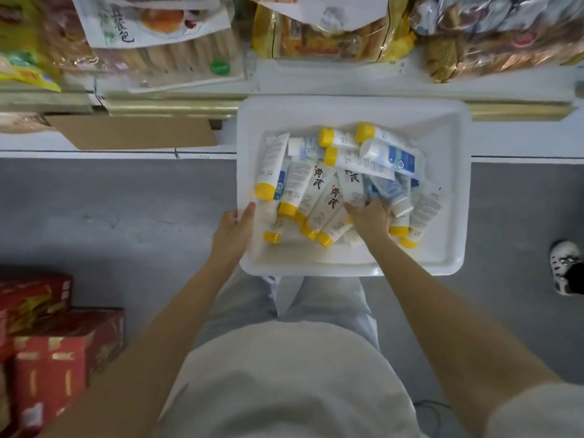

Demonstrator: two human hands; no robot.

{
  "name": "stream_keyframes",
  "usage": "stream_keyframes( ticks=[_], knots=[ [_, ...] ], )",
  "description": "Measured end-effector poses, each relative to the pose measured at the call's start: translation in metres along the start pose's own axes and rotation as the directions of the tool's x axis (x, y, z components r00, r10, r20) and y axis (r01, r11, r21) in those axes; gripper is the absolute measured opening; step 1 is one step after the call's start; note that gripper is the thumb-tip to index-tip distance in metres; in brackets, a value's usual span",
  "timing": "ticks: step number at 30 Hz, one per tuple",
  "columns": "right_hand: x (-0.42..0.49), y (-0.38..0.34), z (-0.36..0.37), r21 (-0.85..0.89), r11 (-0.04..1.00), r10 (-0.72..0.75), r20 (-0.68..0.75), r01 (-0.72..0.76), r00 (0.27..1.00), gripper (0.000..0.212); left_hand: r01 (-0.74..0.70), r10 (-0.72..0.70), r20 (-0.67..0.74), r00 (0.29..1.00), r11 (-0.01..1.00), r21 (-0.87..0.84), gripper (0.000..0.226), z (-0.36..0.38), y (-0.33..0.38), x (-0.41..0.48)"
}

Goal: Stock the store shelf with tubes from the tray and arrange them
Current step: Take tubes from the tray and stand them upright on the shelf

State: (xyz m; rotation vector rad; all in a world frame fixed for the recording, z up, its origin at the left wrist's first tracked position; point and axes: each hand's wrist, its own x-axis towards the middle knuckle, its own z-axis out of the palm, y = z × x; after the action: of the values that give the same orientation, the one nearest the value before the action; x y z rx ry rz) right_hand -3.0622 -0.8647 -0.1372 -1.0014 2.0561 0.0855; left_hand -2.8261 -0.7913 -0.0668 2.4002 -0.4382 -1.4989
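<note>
Our left hand (235,221) grips the left rim of the white tray (455,191), fingers curled over its edge. Our right hand (371,218) lies fingers spread on the tubes (322,197) heaped inside; whether it holds one, we cannot tell

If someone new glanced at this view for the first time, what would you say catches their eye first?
Most striking is the white rectangular plastic tray at centre, heaped with jumbled white tubes with yellow caps. The right hand reaches into the pile while the left hand grips the tray's left rim. Next come the red cardboard boxes stacked at lower left, and the bagged snack packets on the shelf above.
</note>
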Motion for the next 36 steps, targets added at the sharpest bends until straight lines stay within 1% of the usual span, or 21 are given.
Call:
stream_keyframes(
  ticks=[3, 5, 7, 9, 10, 12, 13, 15, 16, 18, 19, 20, 21, 23, 24, 26, 29, 31, 33, 35, 36],
  knots=[
    [-0.011, -0.016, 0.014, 0.130, 0.983, 0.131, -0.023, -0.127, 0.991, 0.081, -0.035, 0.035, 0.011, 0.999, 0.999, -0.020, 0.078, -0.002, 0.002, -0.004],
    [-0.013, -0.020, 0.022, 0.241, 0.953, 0.198, -0.031, -0.185, 0.980, 0.081, -0.050, 0.050, 0.009, 0.999, 0.999, -0.018, 0.085, -0.002, -0.001, -0.004],
    [-0.014, -0.020, 0.024, 0.297, 0.932, 0.229, -0.037, -0.208, 0.973, 0.078, -0.049, 0.049, 0.012, 0.999, 0.999, -0.002, 0.074, -0.002, -0.002, -0.007],
    [-0.022, -0.025, 0.022, 0.365, 0.901, 0.251, 0.000, -0.234, 0.968, 0.067, -0.058, 0.058, 0.014, 0.998, 0.998, 0.031, 0.059, -0.002, -0.002, -0.010],
    [-0.029, -0.028, 0.020, 0.426, 0.867, 0.265, 0.046, -0.259, 0.963, 0.061, -0.071, 0.071, 0.013, 0.997, 0.996, 0.052, 0.055, -0.002, -0.001, -0.012],
    [-0.055, -0.034, 0.015, 0.565, 0.750, 0.287, 0.191, -0.344, 0.939, 0.050, -0.117, 0.119, -0.025, 0.993, 0.989, 0.086, 0.050, -0.003, 0.002, -0.016],
    [-0.070, -0.035, 0.014, 0.599, 0.707, 0.269, 0.263, -0.376, 0.926, 0.048, -0.151, 0.158, -0.067, 0.985, 0.984, 0.099, 0.047, -0.004, 0.005, -0.019],
    [-0.101, -0.031, 0.016, 0.629, 0.681, 0.178, 0.355, -0.375, 0.918, 0.046, -0.212, 0.223, -0.149, 0.963, 0.974, 0.085, 0.042, -0.006, 0.011, -0.025],
    [-0.118, -0.030, 0.018, 0.652, 0.663, 0.119, 0.393, -0.368, 0.912, 0.043, -0.225, 0.230, -0.156, 0.961, 0.973, 0.047, 0.039, -0.006, 0.015, -0.029],
    [-0.150, -0.030, 0.023, 0.694, 0.606, 0.005, 0.485, -0.388, 0.875, 0.036, -0.185, 0.177, -0.067, 0.982, 0.973, -0.139, 0.027, -0.006, 0.022, -0.038],
    [-0.164, -0.033, 0.025, 0.704, 0.588, -0.046, 0.519, -0.397, 0.853, 0.034, -0.114, 0.123, 0.020, 0.992, 0.963, -0.245, 0.025, -0.007, 0.025, -0.042],
    [-0.175, -0.035, 0.028, 0.710, 0.585, -0.086, 0.536, -0.393, 0.840, 0.032, -0.031, 0.071, 0.114, 0.991, 0.947, -0.319, 0.025, -0.008, 0.027, -0.046],
    [-0.184, -0.038, 0.032, 0.715, 0.593, -0.121, 0.533, -0.370, 0.837, 0.030, 0.023, 0.048, 0.194, 0.980, 0.937, -0.348, 0.028, -0.010, 0.028, -0.049],
    [-0.193, -0.043, 0.038, 0.706, 0.651, -0.178, 0.497, -0.277, 0.849, 0.033, 0.030, 0.069, 0.247, 0.966, 0.926, -0.377, 0.032, -0.015, 0.025, -0.051],
    [-0.194, -0.045, 0.039, 0.690, 0.686, -0.198, 0.480, -0.229, 0.855, 0.033, 0.018, 0.085, 0.236, 0.968, 0.915, -0.403, 0.033, -0.019, 0.021, -0.051],
    [-0.188, -0.048, 0.040, 0.688, 0.704, -0.226, 0.453, -0.176, 0.862, 0.027, 0.024, 0.087, 0.201, 0.976, 0.871, -0.492, 0.033, -0.027, 0.016, -0.048],
    [-0.157, -0.046, 0.038, 0.707, 0.689, -0.164, 0.371, -0.163, 0.914, 0.021, 0.045, 0.044, 0.136, 0.990, 0.810, -0.584, 0.031, -0.041, 0.009, -0.040],
    [-0.126, -0.043, 0.040, 0.702, 0.690, -0.085, 0.324, -0.178, 0.942, 0.024, 0.100, -0.027, 0.125, 0.992, 0.772, -0.627, 0.026, -0.052, 0.003, -0.036],
    [-0.095, -0.044, 0.044, 0.659, 0.727, -0.020, 0.299, -0.192, 0.954, 0.035, 0.141, -0.063, 0.140, 0.988, 0.728, -0.671, 0.026, -0.059, -0.004, -0.036],
    [-0.071, -0.049, 0.050, 0.613, 0.763, 0.009, 0.310, -0.207, 0.951, 0.044, 0.140, -0.063, 0.135, 0.989, 0.701, -0.700, 0.029, -0.065, -0.012, -0.037],
    [-0.063, -0.053, 0.054, 0.595, 0.773, 0.013, 0.332, -0.220, 0.943, 0.043, 0.137, -0.065, 0.127, 0.990, 0.690, -0.711, 0.029, -0.067, -0.017, -0.038]
  ],
)
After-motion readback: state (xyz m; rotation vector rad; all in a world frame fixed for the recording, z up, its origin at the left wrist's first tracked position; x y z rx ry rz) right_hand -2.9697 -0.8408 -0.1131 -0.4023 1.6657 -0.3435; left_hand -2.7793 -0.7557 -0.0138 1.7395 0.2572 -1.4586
